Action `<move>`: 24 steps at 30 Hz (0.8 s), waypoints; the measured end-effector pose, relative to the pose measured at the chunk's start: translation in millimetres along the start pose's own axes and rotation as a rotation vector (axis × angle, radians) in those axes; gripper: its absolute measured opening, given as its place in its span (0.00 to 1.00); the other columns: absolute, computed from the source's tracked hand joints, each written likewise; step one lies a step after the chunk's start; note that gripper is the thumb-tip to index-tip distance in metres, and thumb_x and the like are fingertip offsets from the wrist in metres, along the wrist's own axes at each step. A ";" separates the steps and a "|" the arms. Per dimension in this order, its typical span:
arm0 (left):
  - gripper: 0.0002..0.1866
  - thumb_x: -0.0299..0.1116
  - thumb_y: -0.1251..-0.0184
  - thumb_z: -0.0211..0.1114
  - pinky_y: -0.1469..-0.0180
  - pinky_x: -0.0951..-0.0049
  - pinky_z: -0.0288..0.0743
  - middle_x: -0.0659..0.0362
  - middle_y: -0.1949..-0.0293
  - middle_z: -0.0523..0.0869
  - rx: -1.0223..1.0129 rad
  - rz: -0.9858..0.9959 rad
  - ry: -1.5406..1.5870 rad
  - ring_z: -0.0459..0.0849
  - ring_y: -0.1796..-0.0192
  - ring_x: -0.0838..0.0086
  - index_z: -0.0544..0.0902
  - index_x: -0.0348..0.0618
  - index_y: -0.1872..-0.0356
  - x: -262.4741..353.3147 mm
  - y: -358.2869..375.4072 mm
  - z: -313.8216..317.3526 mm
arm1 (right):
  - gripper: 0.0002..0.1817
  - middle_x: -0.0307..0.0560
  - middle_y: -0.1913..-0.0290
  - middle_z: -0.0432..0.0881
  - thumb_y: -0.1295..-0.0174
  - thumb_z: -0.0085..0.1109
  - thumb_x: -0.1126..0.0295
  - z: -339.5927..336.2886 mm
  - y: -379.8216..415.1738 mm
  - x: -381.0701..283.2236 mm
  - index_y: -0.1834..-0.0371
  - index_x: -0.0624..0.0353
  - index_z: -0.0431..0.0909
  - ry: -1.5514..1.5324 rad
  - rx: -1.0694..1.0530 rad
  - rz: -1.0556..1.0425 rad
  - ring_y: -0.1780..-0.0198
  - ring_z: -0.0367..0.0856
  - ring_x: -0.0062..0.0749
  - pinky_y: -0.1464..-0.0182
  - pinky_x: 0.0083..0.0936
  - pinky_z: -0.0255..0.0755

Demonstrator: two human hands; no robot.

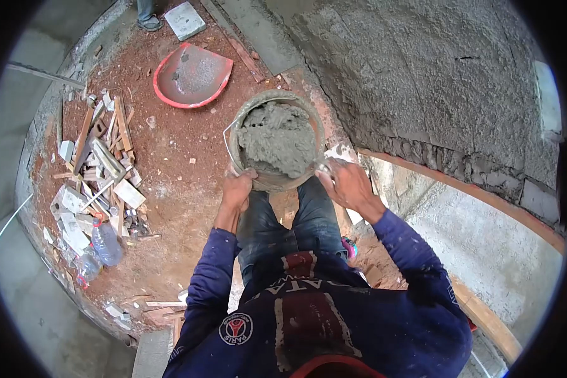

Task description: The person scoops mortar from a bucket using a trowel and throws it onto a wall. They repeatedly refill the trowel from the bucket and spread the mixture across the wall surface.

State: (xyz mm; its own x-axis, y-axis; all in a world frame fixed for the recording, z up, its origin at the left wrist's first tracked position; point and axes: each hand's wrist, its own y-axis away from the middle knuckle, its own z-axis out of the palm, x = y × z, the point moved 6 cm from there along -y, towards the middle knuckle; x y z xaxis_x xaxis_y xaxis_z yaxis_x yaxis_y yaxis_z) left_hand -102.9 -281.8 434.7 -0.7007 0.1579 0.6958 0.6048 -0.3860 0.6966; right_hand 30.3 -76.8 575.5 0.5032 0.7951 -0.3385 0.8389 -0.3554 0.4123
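Observation:
A bucket [278, 182] full of wet grey mortar [277, 140] is in front of my thighs, its opening facing up at me. My left hand [238, 190] is closed on the near left of its rim, thumb on top. At the near right of the rim, my right hand [346, 183] is closed with its fingers curled at the edge. The thin wire handle [226, 140] hangs out at the bucket's left side. Mortar is smeared along the rim and inner wall.
A red-rimmed basin [164, 93] with mortar residue lies on the dirt ahead. Wood scraps [122, 123] and plastic bottles [106, 243] are heaped at left. To the right stands a rough mortar-covered wall [422, 75] above a wooden board [472, 194]. Another person's shoe [150, 24] shows at the top.

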 end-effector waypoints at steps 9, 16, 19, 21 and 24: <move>0.16 0.21 0.44 0.60 0.59 0.70 0.76 0.57 0.64 0.83 -0.007 -0.066 0.070 0.81 0.62 0.70 0.78 0.34 0.52 -9.5 -6.0 -20.3 | 0.21 0.65 0.70 0.82 0.31 0.53 0.56 33.3 -5.4 0.9 0.51 0.66 0.78 0.058 -0.137 -0.015 0.68 0.82 0.63 0.65 0.46 0.76; 0.16 0.21 0.45 0.62 0.59 0.68 0.77 0.56 0.62 0.83 0.180 -0.121 -0.007 0.82 0.62 0.69 0.79 0.33 0.53 5.2 20.7 -48.4 | 0.19 0.58 0.59 0.85 0.30 0.50 0.57 76.6 -38.9 -4.9 0.47 0.61 0.76 -0.101 0.026 -0.245 0.63 0.83 0.61 0.59 0.49 0.78; 0.18 0.21 0.47 0.64 0.58 0.66 0.79 0.56 0.60 0.84 0.324 -0.174 0.106 0.82 0.62 0.68 0.79 0.30 0.52 -36.9 25.4 -84.6 | 0.14 0.59 0.61 0.84 0.31 0.49 0.61 77.6 -41.6 -26.0 0.53 0.58 0.78 -0.045 -0.251 -0.201 0.61 0.85 0.54 0.62 0.46 0.79; 0.16 0.22 0.47 0.64 0.64 0.67 0.77 0.59 0.64 0.84 0.433 -0.140 0.237 0.81 0.67 0.70 0.80 0.33 0.54 -55.2 41.4 -95.3 | 0.14 0.59 0.61 0.84 0.32 0.50 0.60 76.7 -36.7 -43.2 0.57 0.58 0.79 -0.137 -0.238 -0.356 0.61 0.85 0.53 0.61 0.44 0.79; 0.10 0.24 0.46 0.65 0.81 0.76 0.66 0.65 0.73 0.78 0.609 -0.199 0.220 0.74 0.80 0.77 0.80 0.40 0.62 -75.4 69.7 -122.2 | 0.15 0.57 0.63 0.85 0.32 0.52 0.58 118.8 -43.7 -40.9 0.61 0.59 0.81 -0.576 -0.103 -0.325 0.63 0.85 0.49 0.62 0.40 0.79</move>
State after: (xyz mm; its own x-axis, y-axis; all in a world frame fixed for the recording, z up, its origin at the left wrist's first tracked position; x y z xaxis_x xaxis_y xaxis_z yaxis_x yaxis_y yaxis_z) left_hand -54.2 -431.7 409.4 -0.8427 -0.0409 0.5368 0.5160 0.2224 0.8272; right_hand -2.4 -152.2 470.8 0.2830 0.4543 -0.8447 0.9567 -0.0705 0.2825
